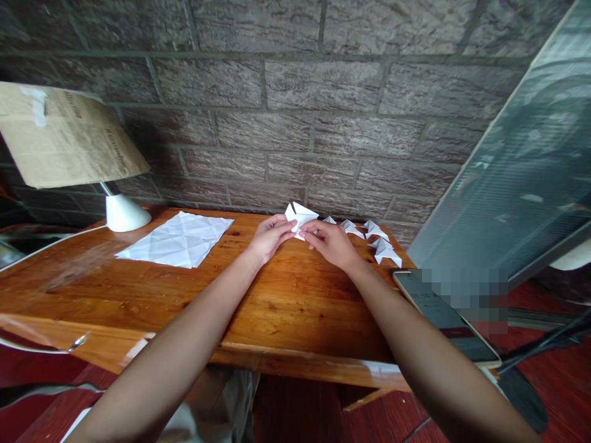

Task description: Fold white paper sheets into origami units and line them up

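Observation:
A partly folded piece of white paper (302, 213) is held up between my two hands, over the far side of the wooden table. My left hand (272, 237) pinches its left and lower edge with thumb and fingers. On the other side, my right hand (330, 241) grips its lower right part, fingers closed. Several small folded white paper shapes (386, 251) with pointed corners stand just right of my right hand, one partly hidden behind it. To the left lies a stack of creased white paper sheets (182, 239), flat on the table.
A lamp (124, 212) with a newsprint shade stands at the back left, its white cable running off the left edge. A tablet (447, 317) lies at the table's right end. A brick wall (295, 135) rises right behind the table (295, 307); a translucent panel (503, 166) leans at right.

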Demonstrator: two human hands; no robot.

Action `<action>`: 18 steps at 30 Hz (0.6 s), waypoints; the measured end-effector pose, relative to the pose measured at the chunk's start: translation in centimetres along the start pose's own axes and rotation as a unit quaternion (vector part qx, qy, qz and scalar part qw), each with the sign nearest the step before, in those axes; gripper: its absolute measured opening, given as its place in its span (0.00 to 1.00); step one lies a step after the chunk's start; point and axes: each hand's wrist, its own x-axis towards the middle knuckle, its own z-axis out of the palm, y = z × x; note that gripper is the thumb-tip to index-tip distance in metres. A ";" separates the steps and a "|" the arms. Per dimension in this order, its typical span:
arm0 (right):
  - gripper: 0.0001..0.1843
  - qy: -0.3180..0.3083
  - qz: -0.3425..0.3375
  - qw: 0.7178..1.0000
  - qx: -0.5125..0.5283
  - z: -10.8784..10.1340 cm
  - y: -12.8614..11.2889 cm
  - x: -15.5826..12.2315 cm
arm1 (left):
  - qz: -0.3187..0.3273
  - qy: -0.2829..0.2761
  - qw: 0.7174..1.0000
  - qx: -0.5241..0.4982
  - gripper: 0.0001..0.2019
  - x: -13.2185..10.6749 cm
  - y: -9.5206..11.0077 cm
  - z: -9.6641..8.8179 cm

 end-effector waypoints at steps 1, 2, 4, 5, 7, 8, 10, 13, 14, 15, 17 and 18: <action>0.12 -0.006 0.003 1.000 0.015 0.0 0.0 0.0 | 0.003 0.000 1.000 -0.004 0.18 0.0 0.0 0.0; 0.11 -0.009 0.005 1.000 0.022 0.0 -0.1 0.0 | 0.006 0.000 1.000 -0.004 0.18 0.0 0.1 0.0; 0.11 0.002 0.009 1.000 0.019 0.1 -0.2 0.0 | 0.011 -0.002 1.000 0.004 0.19 0.0 0.1 0.0; 0.11 0.012 0.013 1.000 0.015 0.1 -0.2 0.0 | 0.014 -0.003 1.000 0.009 0.19 -0.1 0.1 0.0; 0.10 0.036 0.024 0.999 0.011 0.2 -0.2 0.1 | 0.018 -0.003 1.000 0.015 0.20 -0.1 0.1 0.1; 0.10 0.046 0.030 0.998 0.013 0.3 -0.1 0.1 | 0.022 -0.003 1.000 0.019 0.21 -0.2 0.1 0.2; 0.09 0.061 0.042 0.997 0.024 0.5 0.0 0.1 | 0.042 -0.002 0.998 0.038 0.24 -0.3 0.2 0.4; 0.07 0.075 0.055 0.995 0.041 0.7 0.3 0.2 | 0.112 0.001 0.989 0.092 0.27 -0.5 0.2 0.7; 0.07 0.078 0.058 0.994 0.044 0.7 0.4 0.2 | 0.136 -0.005 0.984 0.112 0.25 -0.6 0.3 0.8; 0.07 0.078 0.061 0.994 0.045 0.7 0.5 0.2 | 0.157 -0.016 0.978 0.134 0.21 -0.7 0.3 0.8; 0.06 0.077 0.061 0.994 0.044 0.7 0.6 0.3 | 0.183 -0.046 0.966 0.177 0.14 -0.8 0.2 0.8; 0.07 0.077 0.060 0.994 0.043 0.7 0.7 0.3 | 0.193 -0.058 0.960 0.193 0.11 -0.8 0.1 0.8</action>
